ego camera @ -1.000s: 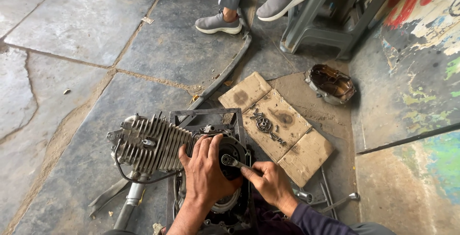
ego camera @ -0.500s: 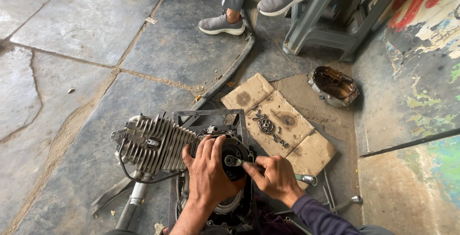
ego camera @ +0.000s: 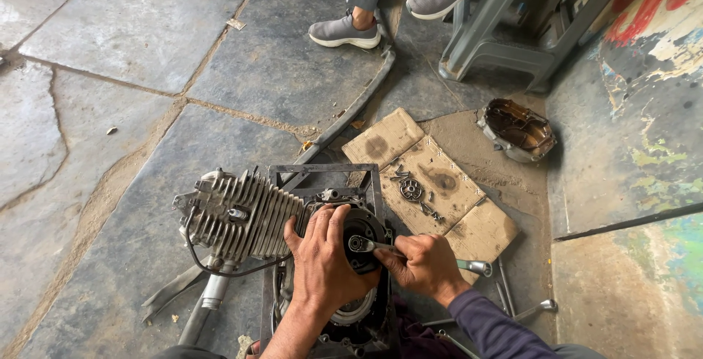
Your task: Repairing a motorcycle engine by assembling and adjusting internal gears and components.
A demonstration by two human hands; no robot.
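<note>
Head view: engine lies on a metal stand on the stone floor, finned cylinder pointing left. Left hand presses flat, fingers spread, on the round clutch. Right hand is nearer the wrench, grip closed round its handle, long axis running right. The fastener and lower casing are hidden.

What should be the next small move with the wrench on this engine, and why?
Probably swing the wrench handle a short arc while the left hand presses down. The right hand grips the handle, its head sits on the centre nut of the round clutch part, and the left hand lies flat there, bracing it.
</note>
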